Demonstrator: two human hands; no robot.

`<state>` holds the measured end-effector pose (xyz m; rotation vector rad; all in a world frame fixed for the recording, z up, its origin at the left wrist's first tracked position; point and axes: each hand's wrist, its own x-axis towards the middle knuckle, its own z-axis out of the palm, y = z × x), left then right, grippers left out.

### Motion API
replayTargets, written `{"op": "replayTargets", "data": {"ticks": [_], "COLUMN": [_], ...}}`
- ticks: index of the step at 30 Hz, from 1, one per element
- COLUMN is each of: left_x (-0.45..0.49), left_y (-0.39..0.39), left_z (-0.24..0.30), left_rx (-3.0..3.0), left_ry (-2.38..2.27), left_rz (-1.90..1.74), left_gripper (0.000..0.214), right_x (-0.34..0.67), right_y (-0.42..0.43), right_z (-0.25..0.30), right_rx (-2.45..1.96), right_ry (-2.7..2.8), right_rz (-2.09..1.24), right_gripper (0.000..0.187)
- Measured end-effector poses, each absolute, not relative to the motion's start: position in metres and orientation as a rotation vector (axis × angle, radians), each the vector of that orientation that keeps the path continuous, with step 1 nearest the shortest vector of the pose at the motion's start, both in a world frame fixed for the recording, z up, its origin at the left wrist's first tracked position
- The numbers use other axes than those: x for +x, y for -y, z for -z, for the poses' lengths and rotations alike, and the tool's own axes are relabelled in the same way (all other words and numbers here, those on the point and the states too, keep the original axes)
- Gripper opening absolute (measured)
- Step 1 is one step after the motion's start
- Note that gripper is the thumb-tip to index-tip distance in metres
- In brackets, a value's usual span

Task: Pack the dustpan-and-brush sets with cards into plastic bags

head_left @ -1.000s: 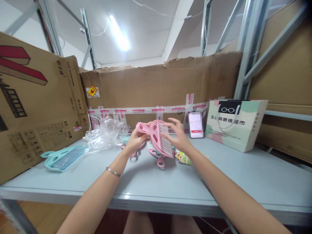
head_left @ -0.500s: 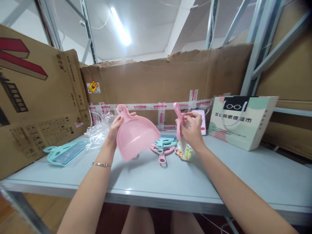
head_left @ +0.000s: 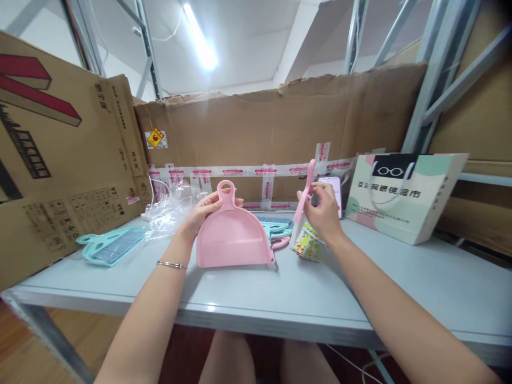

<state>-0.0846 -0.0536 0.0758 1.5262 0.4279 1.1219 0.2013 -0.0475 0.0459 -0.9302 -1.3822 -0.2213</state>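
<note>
A pink dustpan (head_left: 234, 237) is held up by its ringed handle in my left hand (head_left: 204, 210), its wide edge toward me. My right hand (head_left: 323, 208) pinches a small pink hand brush (head_left: 305, 198), which I see edge-on with its pale bristles pointing down. Behind the dustpan lies a stack of teal and pink brush pieces (head_left: 280, 234), partly hidden by it. Just below the brush, a small green and white packet (head_left: 309, 245) rests on the table.
A teal dustpan and brush set (head_left: 112, 246) lies at the left beside crumpled clear plastic (head_left: 170, 210). At the right stand a phone (head_left: 335, 193) and a paper gift bag (head_left: 400, 197). Cardboard boxes (head_left: 256, 128) wall the back and left of the grey table (head_left: 320, 298).
The dustpan has turned from a tilt to nearly level and moved slightly right, covering more of the stack. The brush has shifted a little right and up in my right hand.
</note>
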Motion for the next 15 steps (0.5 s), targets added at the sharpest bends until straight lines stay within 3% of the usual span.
{"op": "replayTargets", "data": {"ticks": [15], "left_x": [-0.081], "left_y": [0.048], "left_z": [-0.072], "left_rx": [1.564], "left_ry": [-0.549], "left_rz": [-0.959], "left_gripper": [0.052], "right_x": [0.201], "right_y": [0.054], "right_z": [-0.044], "right_rx": [-0.615], "right_ry": [1.248], "right_rz": [0.15], "right_gripper": [0.007]}}
